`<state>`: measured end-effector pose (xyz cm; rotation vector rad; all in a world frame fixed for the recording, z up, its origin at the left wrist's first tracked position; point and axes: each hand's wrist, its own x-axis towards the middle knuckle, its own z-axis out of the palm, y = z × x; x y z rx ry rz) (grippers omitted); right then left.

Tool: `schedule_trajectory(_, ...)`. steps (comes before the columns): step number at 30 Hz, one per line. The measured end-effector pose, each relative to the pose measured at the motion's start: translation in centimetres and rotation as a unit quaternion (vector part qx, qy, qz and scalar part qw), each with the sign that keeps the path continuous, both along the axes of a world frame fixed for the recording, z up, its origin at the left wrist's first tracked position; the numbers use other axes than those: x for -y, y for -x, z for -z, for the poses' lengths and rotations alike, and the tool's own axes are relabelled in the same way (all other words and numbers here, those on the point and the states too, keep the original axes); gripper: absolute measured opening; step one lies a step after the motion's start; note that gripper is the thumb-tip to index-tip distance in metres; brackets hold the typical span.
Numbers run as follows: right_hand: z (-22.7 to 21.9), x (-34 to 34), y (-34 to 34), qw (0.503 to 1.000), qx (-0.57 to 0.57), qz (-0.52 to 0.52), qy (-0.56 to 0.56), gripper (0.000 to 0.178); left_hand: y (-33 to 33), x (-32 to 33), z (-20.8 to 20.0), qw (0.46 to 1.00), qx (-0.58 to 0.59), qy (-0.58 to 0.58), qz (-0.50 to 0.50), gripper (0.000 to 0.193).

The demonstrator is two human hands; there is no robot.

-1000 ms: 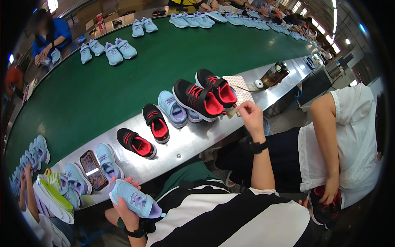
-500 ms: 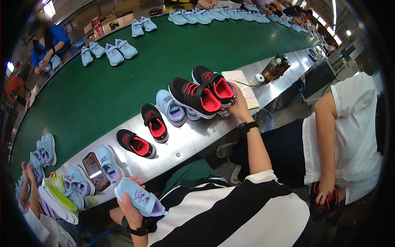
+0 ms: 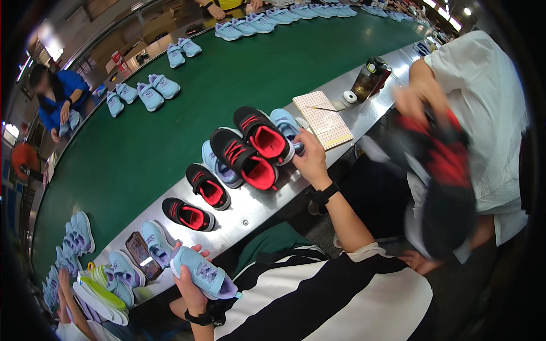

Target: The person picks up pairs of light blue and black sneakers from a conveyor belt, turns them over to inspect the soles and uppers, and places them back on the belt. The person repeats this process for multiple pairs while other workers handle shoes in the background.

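Light blue sneaker point(image 3: 205, 277) rests in my left hand point(image 3: 192, 290), its fingers wrapped round the sole, over the near edge of the metal ledge. My right hand point(image 3: 311, 162) closes on the heel of another light blue sneaker point(image 3: 284, 121), right beside a black sneaker point(image 3: 264, 136) with red lining. A second black sneaker point(image 3: 243, 162) sits against that one, and both partly cover a light blue sneaker point(image 3: 219, 167). To their left on the ledge stand two more black-and-red sneakers point(image 3: 209, 186) point(image 3: 189, 215).
Green conveyor belt point(image 3: 199, 119) carries several light blue pairs. Along the ledge lie a phone point(image 3: 143, 256), insoles point(image 3: 99, 298), a printed pad point(image 3: 324, 122) with a pen and a dark bottle point(image 3: 371, 78). At right, a co-worker in white point(image 3: 483, 113) handles blurred black-and-red shoes point(image 3: 443, 170).
My right hand and the two black sneakers beside it have shifted left, exposing the light blue sneaker near the pad. The co-worker has raised the black-and-red shoes. The view has turned slightly.
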<state>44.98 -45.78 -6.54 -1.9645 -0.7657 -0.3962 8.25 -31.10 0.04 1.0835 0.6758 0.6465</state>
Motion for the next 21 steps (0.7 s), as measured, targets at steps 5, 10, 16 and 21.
schedule_trajectory(5,0.3,1.0,-1.6,0.992,-0.112,-0.053,-0.024,0.039,-1.1,0.4,0.0,0.999,0.008,0.043,0.011,0.075)
schedule_trajectory(10,2.4,3.8,-9.4,0.96,-0.272,-0.043,-0.044,0.029,-0.9,0.5,-0.6,0.996,0.032,0.082,0.032,0.076)
schedule_trajectory(16,5.3,1.2,-15.8,0.93,0.083,-0.053,0.354,0.041,0.0,0.6,-2.2,0.992,0.027,0.085,0.093,0.075)
schedule_trajectory(21,-5.1,-3.9,-9.0,0.92,-0.056,-0.131,0.365,0.034,0.9,1.2,-3.7,0.985,-0.04,0.022,0.168,0.078)
